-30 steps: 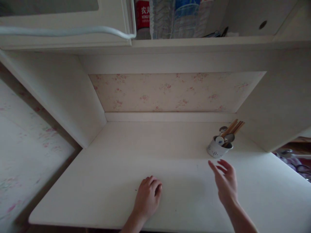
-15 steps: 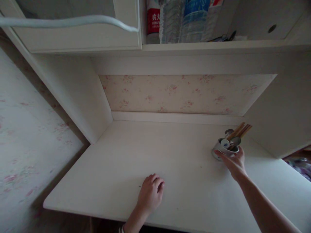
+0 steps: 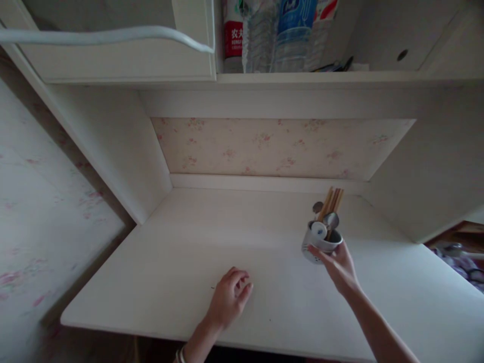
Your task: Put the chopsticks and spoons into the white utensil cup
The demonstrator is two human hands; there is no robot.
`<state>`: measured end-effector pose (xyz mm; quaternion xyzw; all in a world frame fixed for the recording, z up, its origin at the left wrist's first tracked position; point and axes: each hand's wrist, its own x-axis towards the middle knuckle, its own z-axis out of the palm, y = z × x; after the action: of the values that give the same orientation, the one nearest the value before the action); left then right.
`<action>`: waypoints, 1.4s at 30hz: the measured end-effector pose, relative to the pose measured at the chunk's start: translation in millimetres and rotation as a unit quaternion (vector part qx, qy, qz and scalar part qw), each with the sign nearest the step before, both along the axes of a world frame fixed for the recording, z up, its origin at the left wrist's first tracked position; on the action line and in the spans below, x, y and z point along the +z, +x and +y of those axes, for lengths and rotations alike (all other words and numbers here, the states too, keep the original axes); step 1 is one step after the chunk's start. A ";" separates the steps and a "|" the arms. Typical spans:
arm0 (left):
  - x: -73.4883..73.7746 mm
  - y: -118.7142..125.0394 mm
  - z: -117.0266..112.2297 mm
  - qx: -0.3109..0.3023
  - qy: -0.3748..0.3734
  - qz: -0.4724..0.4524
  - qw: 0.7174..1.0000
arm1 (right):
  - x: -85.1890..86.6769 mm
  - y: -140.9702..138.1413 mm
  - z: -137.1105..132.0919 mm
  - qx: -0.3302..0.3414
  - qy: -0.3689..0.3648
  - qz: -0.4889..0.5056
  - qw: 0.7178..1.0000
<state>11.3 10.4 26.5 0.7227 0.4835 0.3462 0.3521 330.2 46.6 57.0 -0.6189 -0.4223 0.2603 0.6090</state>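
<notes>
My right hand point(image 3: 338, 264) is closed around a grey-white cutlery holder point(image 3: 310, 247) with small holes in its side, on the right part of the white desk. Wooden chopsticks point(image 3: 331, 204) stick up out of it. Beside them are metal spoons point(image 3: 331, 221) and a white spoon with a blue mark point(image 3: 319, 231). My left hand point(image 3: 230, 295) rests near the front edge of the desk. Its fingers are loosely bent with the thumb apart, and nothing is in them. A bracelet point(image 3: 180, 355) circles the left wrist.
The white desk point(image 3: 234, 227) has side panels and a flowered back wall point(image 3: 264, 146). Above hangs a shelf point(image 3: 302, 78) holding plastic bottles point(image 3: 295, 40). A white cable point(image 3: 113, 35) crosses the upper left. Purple items point(image 3: 459, 262) sit beyond the right side.
My right hand has brought the cutlery holder leftward and closer to me. The thumb and fingers of my left hand have spread a little. The view has shifted slightly.
</notes>
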 end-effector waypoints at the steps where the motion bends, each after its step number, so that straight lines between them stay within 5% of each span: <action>1: 1.1 -1.9 0.0 0.004 -0.037 -0.047 0.998 | 2.6 -14.7 -11.2 0.037 -0.019 0.031 0.999; 7: 10.4 -3.8 2.7 -0.036 -0.178 -0.308 0.934 | 18.1 -98.6 -68.5 0.262 -0.065 0.131 0.954; 12: 30.9 5.5 -0.7 -0.106 -0.227 -0.439 0.863 | 23.4 -140.3 -81.3 0.404 -0.095 0.168 0.894; 18: 42.8 10.4 -5.6 0.005 -0.296 -0.543 0.786 | 24.6 -151.3 -78.0 0.441 -0.166 0.178 0.864; 27: 35.8 15.7 1.0 0.046 -0.323 -0.549 0.769 | 12.6 -147.1 -83.9 0.436 -0.237 0.296 0.816; 36: 35.2 10.2 8.1 0.075 -0.297 -0.492 0.815 | 13.7 -149.4 -84.2 0.453 -0.261 0.302 0.797; 42: 33.9 1.4 19.0 0.193 -0.294 -0.485 0.801 | 15.7 -149.2 -84.2 0.464 -0.286 0.264 0.796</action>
<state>12.7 29.4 60.4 0.2143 0.4575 0.5535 0.6621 181.1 -37.6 72.7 -0.4019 -0.3879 0.7737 0.2989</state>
